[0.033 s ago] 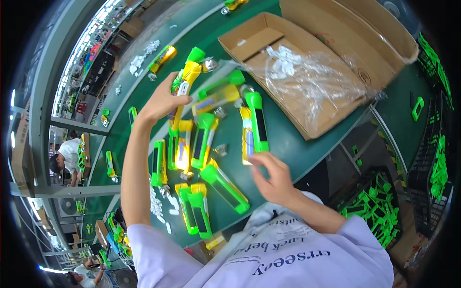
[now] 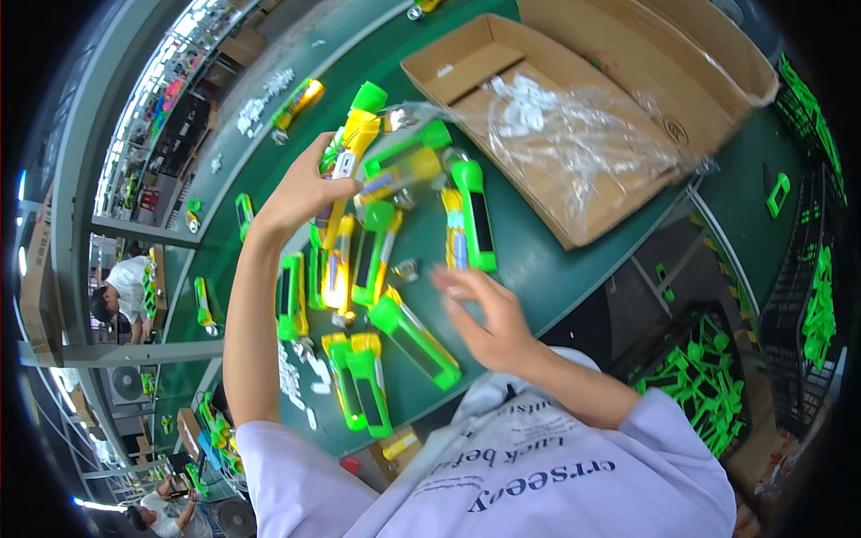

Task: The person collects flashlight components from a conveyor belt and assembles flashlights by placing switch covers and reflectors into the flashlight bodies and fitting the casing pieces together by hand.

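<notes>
My left hand is closed round an open flashlight body, yellow and green with a white switch piece and a silver reflector hanging on wires at its head. Fingers apart and holding nothing, my right hand hovers over the bench, nearest a loose silver reflector. Just beyond its fingertips lies a green flashlight shell with a dark panel, beside a yellow one. Several more green and yellow flashlight bodies lie between my arms; one yellow body has a bright glow at its end.
An open cardboard box with clear plastic bags and small white parts stands at the far right of the green bench. White parts lie along the left. Right of the bench, a black crate holds green shells. Other people work at far left.
My right hand has moved away from the yellow body, left and slightly farther out over the bench, its fingers spreading. My left hand keeps hold of its flashlight body. The view has shifted slightly.
</notes>
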Demonstrator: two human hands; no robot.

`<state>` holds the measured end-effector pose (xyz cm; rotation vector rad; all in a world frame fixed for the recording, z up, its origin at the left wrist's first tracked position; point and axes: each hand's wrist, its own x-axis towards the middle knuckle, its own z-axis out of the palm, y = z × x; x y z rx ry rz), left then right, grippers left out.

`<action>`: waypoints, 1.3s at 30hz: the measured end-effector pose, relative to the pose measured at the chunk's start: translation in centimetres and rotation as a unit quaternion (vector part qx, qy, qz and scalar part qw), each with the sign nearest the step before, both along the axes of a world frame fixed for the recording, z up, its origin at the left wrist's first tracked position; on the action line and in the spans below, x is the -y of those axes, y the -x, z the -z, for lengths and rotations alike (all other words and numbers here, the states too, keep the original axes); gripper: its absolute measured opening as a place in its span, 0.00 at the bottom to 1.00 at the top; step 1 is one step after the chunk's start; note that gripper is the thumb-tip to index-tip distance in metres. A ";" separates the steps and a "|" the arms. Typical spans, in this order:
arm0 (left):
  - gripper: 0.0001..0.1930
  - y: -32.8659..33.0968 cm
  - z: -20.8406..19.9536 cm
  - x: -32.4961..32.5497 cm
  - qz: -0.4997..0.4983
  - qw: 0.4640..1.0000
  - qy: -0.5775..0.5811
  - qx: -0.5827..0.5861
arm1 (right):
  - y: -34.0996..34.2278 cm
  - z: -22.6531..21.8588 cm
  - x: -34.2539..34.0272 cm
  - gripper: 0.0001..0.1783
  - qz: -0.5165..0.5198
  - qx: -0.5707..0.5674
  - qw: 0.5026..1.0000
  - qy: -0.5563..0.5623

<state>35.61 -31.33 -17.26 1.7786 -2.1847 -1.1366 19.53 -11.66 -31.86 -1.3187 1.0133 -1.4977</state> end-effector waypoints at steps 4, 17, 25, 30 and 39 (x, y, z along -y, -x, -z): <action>0.47 2.3 1.0 -9.6 0.020 1.000 0.009 -0.005 | -3.1 -0.6 1.5 0.31 -0.191 0.292 0.935 -0.068; 0.16 -1.6 9.9 -19.6 -0.291 0.862 -0.049 -0.413 | -1.3 2.7 -4.1 0.21 -0.213 0.358 0.883 -0.214; 0.20 -1.6 14.7 -23.0 -0.321 0.759 -0.128 -0.551 | -1.7 3.4 -4.8 0.20 -0.208 0.342 0.886 -0.236; 0.27 -2.7 15.0 -22.6 -0.299 0.715 -0.210 -0.596 | -1.4 3.7 -4.7 0.17 -0.173 0.269 0.918 -0.235; 0.26 -3.0 13.9 -22.9 -0.299 0.761 -0.183 -0.546 | -0.1 4.1 -5.2 0.16 -0.179 0.233 0.923 -0.250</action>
